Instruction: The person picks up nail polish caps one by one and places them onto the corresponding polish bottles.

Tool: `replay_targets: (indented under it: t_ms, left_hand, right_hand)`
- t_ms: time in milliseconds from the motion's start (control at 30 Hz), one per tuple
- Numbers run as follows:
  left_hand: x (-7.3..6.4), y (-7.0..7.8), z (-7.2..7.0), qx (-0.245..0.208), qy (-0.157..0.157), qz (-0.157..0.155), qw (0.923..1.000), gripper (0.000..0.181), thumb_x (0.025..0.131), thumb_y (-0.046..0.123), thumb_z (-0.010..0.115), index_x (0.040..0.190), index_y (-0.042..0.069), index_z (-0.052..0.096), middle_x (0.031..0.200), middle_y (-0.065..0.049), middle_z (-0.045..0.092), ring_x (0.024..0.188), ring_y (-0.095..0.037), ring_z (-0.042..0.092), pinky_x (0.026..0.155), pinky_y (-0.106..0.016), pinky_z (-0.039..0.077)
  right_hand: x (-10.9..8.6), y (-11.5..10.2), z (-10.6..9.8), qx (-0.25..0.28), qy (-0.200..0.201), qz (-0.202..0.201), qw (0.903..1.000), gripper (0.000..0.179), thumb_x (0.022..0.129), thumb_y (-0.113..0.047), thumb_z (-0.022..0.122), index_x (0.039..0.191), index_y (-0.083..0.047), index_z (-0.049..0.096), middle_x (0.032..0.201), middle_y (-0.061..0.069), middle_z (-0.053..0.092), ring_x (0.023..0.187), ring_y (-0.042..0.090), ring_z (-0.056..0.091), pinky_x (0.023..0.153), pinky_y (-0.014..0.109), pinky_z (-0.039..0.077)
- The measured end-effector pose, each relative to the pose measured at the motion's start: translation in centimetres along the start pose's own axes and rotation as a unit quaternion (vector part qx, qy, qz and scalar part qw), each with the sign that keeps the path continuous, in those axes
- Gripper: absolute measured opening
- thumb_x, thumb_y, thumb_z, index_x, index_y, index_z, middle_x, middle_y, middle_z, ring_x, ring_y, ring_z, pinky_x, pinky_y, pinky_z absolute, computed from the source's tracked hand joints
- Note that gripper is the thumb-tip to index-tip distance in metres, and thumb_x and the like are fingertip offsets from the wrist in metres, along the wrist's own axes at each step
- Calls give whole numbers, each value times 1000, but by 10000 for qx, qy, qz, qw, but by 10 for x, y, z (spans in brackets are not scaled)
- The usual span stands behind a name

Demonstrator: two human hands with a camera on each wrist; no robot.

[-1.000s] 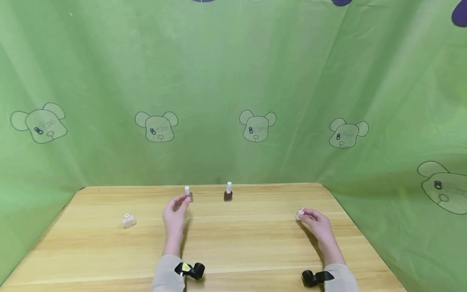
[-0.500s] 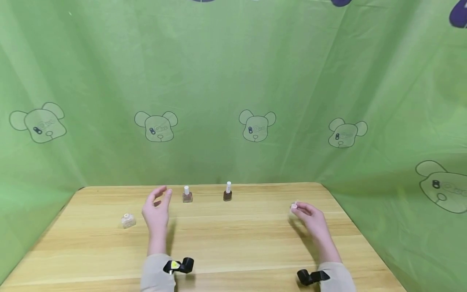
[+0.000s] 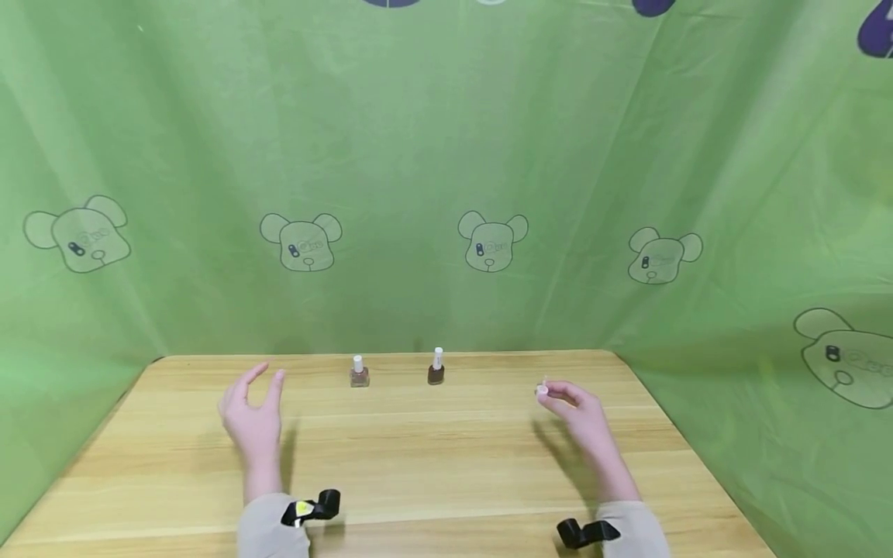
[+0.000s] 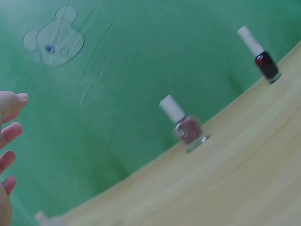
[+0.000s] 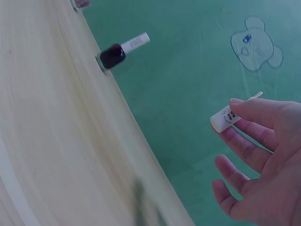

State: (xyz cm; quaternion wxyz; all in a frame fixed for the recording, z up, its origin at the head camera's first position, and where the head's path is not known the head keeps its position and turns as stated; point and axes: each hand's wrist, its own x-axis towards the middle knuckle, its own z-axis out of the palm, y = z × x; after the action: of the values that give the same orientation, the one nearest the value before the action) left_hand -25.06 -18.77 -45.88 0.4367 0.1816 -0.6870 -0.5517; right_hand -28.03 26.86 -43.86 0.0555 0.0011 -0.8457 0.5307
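Observation:
My left hand [image 3: 253, 422] is raised above the left part of the table, thumb and fingers spread with nothing between them. It hides the clear nail polish bottle in the head view; a blurred pale bottle neck [image 4: 41, 217] shows at the bottom of the left wrist view. On the right, my right hand [image 3: 582, 418] pinches a white nail polish cap [image 5: 223, 120] between thumb and fingers, above the table. A thin pale stem sticks out from the cap's other end. The remaining fingers of that hand are loosely bent.
A brownish nail polish bottle [image 3: 359, 377] and a dark red one [image 3: 436, 375], both white-capped, stand upright near the wooden table's [image 3: 446, 465] back edge. Behind hangs a green curtain [image 3: 398, 287] with bear-head outlines.
My left hand has let go of the brownish bottle and moved left, in front of the clear bottle, its fingers spreading. My right hand has moved left and slightly farther back with the cap.

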Motion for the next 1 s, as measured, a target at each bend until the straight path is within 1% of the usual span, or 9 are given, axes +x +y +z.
replay_targets:
  t_ms: [133, 200, 300, 400, 500, 633, 700, 900, 1000]
  left_hand:
    - [1, -13, -12, 87, 178, -116, 9997, 36, 82, 22, 79, 113, 7, 70, 120, -16, 67, 116, -19, 42, 106, -47, 33]
    - [1, -19, -17, 111, 166, -366, 9991, 40, 81, 24, 80, 116, 8, 69, 125, -15, 64, 120, -21, 40, 109, -48, 31]
    - [1, -25, -23, 109, -1, -795, 9968, 49, 81, 29, 80, 123, 9, 64, 135, -14, 56, 130, -27, 34, 113, -52, 25]
    - [3, -28, -28, 195, -250, -1239, 9918, 57, 81, 33, 79, 131, 13, 59, 145, -13, 46, 137, -31, 28, 116, -57, 20]
    - [4, -31, -32, 394, -525, -1462, 9871, 63, 81, 33, 79, 136, 15, 55, 151, -14, 39, 140, -36, 24, 116, -60, 16]
    - [7, -35, -37, 882, -909, -1605, 9789, 71, 82, 32, 78, 143, 16, 46, 154, -19, 35, 141, -44, 22, 114, -64, 13]
    - [8, -36, -40, 1102, -1059, -1705, 9734, 73, 83, 30, 77, 146, 16, 41, 153, -22, 34, 140, -48, 22, 114, -65, 12]
    - [10, -37, -45, 1481, -1318, -1876, 9620, 69, 86, 16, 71, 147, 11, 39, 149, -30, 35, 137, -54, 23, 113, -65, 13]
    - [11, -38, -45, 1611, -1399, -1900, 9583, 64, 88, 14, 67, 146, 9, 40, 150, -28, 37, 137, -54, 25, 113, -65, 15]
  right_hand:
    - [-2, -5, 8, -219, -85, -204, 9995, 39, 92, -26, 68, 122, -3, 63, 124, 15, 66, 107, 4, 56, 103, 38, 42]
    - [-3, -7, 12, -236, -134, -260, 9993, 37, 91, -25, 68, 121, -3, 63, 123, 14, 67, 110, 8, 57, 102, 38, 43]
    - [-5, -10, 18, -208, -206, -304, 9991, 36, 91, -23, 68, 121, -3, 64, 122, 15, 67, 113, 16, 58, 103, 39, 43]
    - [-7, -12, 22, -196, -266, -378, 9987, 35, 91, -23, 68, 120, -3, 64, 122, 15, 67, 116, 23, 58, 104, 43, 44]
    - [-9, -13, 26, -138, -335, -411, 9985, 34, 91, -22, 68, 119, -2, 65, 122, 15, 67, 117, 26, 58, 103, 40, 45]
    - [-9, -13, 34, -56, -414, -366, 9985, 33, 90, -20, 69, 117, -2, 65, 120, 15, 67, 115, 22, 58, 96, 29, 47]
    - [-9, -12, 38, -42, -435, -360, 9984, 32, 89, -19, 70, 116, -2, 66, 119, 14, 68, 114, 21, 59, 95, 27, 48]
    - [-10, -10, 49, 8, -521, -340, 9981, 30, 88, -17, 71, 114, -3, 67, 116, 14, 69, 111, 23, 60, 93, 29, 49]
    - [-11, -9, 54, 13, -596, -336, 9977, 30, 88, -18, 71, 114, -3, 67, 115, 13, 69, 110, 23, 60, 93, 30, 49]
